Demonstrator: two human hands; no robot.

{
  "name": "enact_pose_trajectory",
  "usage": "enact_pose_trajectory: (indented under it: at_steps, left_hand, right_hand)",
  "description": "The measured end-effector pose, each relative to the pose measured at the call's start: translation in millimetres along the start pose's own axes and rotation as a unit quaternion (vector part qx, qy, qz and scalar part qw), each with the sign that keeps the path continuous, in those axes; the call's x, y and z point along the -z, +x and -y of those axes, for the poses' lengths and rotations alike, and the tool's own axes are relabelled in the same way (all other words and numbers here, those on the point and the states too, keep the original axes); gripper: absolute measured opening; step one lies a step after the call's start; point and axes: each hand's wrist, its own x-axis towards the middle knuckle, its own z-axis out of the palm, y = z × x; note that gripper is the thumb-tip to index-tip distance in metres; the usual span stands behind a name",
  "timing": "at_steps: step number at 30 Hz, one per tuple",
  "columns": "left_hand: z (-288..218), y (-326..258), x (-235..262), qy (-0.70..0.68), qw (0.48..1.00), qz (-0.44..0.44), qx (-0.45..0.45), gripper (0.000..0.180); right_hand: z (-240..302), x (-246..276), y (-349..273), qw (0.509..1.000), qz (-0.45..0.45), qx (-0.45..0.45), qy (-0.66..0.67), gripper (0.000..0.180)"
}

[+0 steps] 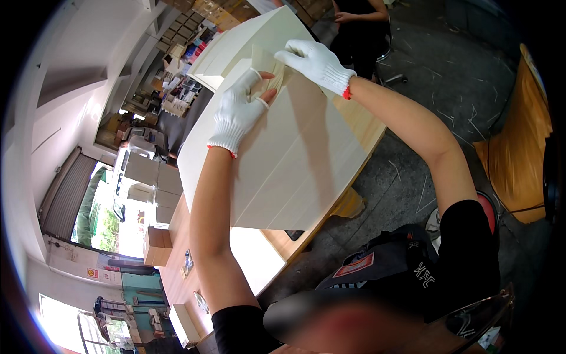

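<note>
While both hands wear white gloves, the left hand (pixel 239 109) has two bare fingertips poking out, held a little apart beside a thin, pale flap (pixel 264 58). The right hand (pixel 318 64) is just across from it, thumb and pointing finger a bit apart. I cannot tell if either one pinches the flap. The flap is near the far end of a big white panel (pixel 271 177) on the wooden bench (pixel 371 124). Another person (pixel 361 29) sits past the bench.
</note>
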Motion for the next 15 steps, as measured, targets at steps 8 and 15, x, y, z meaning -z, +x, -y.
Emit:
enact_pose_trajectory:
  at_steps: [8, 15]
  left_hand:
    - [-11, -3, 0, -0.003, 1.000, 0.000, 0.012, 0.039]
    - [-6, -6, 3, 0.036, 0.998, -0.015, -0.045, 0.041]
  right_hand:
    - [2, 5, -2, 1.000, 0.013, -0.002, -0.007, 0.048]
    - [8, 38, 10, 0.951, 0.126, 0.000, -0.284, 0.054]
